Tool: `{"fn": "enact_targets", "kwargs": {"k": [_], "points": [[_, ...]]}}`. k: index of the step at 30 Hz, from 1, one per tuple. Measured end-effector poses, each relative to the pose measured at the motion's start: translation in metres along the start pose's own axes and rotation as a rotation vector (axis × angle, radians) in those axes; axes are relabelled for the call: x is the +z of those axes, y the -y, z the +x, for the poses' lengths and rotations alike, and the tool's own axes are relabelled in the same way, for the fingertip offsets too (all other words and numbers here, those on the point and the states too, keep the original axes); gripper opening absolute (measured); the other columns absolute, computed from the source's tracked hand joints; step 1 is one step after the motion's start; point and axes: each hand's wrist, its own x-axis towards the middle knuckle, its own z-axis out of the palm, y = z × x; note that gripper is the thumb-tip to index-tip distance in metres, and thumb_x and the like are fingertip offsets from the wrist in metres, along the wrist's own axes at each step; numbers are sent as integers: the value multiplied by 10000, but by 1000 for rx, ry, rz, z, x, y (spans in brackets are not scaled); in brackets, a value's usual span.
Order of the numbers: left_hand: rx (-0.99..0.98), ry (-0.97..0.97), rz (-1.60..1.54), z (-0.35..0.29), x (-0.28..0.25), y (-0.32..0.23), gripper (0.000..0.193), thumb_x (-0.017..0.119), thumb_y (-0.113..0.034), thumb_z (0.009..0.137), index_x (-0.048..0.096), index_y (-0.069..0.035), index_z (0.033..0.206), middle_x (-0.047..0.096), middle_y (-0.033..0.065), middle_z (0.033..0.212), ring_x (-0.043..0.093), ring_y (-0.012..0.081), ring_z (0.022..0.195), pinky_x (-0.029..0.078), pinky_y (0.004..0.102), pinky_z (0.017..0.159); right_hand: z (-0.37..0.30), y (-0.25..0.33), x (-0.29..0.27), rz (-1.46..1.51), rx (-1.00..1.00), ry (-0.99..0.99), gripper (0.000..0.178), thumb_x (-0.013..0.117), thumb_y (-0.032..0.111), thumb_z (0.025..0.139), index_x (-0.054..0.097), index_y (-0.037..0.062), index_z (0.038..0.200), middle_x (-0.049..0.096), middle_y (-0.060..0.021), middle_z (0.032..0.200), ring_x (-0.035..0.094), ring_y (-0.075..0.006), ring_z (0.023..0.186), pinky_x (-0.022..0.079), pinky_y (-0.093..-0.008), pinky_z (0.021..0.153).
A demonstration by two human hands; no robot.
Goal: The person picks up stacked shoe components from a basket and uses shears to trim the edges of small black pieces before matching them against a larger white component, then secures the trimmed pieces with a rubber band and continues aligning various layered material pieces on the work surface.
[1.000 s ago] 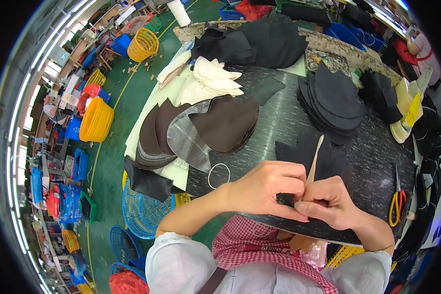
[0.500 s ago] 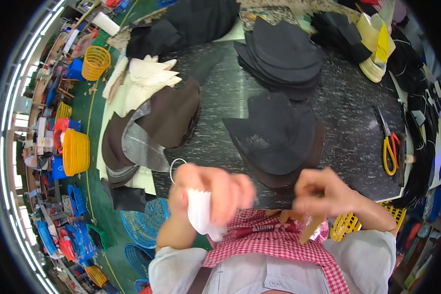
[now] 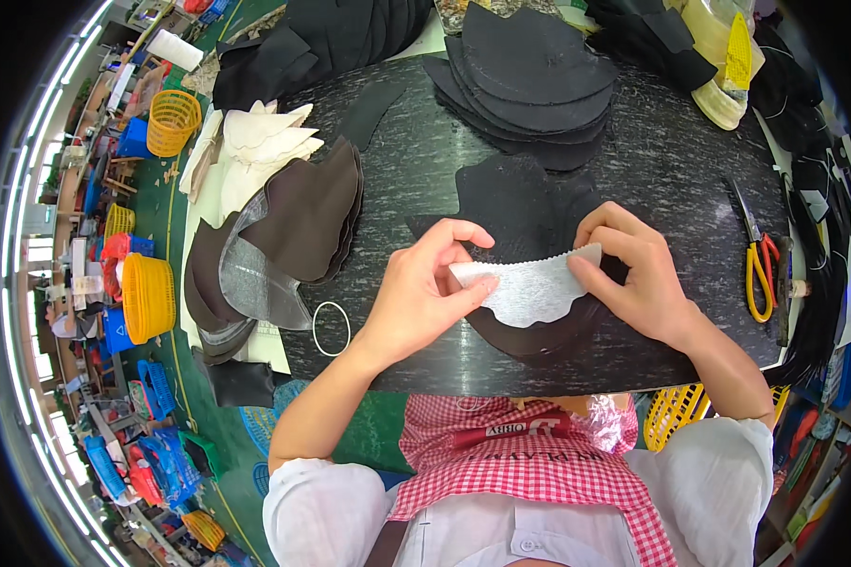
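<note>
Between my two hands a white curved piece of sheet material [image 3: 534, 295] is stretched out, its upper edge zigzag-cut and its lower edge wavy. My left hand [image 3: 432, 288] pinches its left end between thumb and fingers. The other end is gripped by my right hand [image 3: 636, 274] in the same way. Just beneath lies a stack of dark cut pieces [image 3: 510, 203], black on top with brown below, partly covered by the white piece and my hands. A thin white ring [image 3: 332, 329] rests on the dark tabletop [image 3: 406, 203] near my left wrist.
Brown and grey cut pieces [image 3: 302, 213] and cream ones [image 3: 263, 142] lie at the left. Black stacks [image 3: 529, 71] stand farther back. At the right are yellow-handled scissors [image 3: 754, 269] and a pale shoe last [image 3: 718, 90]. Yellow baskets [image 3: 676, 416] sit below the table edge.
Both hands have moved up over the dark stack. The white piece, earlier hanging from my left hand alone, is now spread between both hands. A tan strip by my right hand is gone from there.
</note>
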Motion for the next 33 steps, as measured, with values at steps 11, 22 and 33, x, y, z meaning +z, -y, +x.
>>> {"fn": "enact_targets", "kwargs": {"k": [11,22,33], "points": [[338,-106,471,-5,15,2,315,624,-33,775,554,-81,1078,618,92,793,627,200,599,483,305,528,13,0,-12,-328,-239,-61,262,735,129,649,526,52,787,514,-117,806,542,-302,737,448,-386,656],[401,-547,1198,-40,-92,21,203,715,-80,711,640,-52,897,645,73,862,604,186,831,490,299,714,-37,32,17,-522,-289,488,742,669,432,720,433,30,1298,357,-158,1412,322,-304,1324,247,-417,1077],[71,-343,76,-39,-132,32,115,720,-31,722,656,4,812,662,56,942,582,112,887,447,252,792,-27,49,11,-452,-281,453,591,708,283,719,505,37,1216,416,-166,1346,391,-323,1262,311,-435,1034]]}}
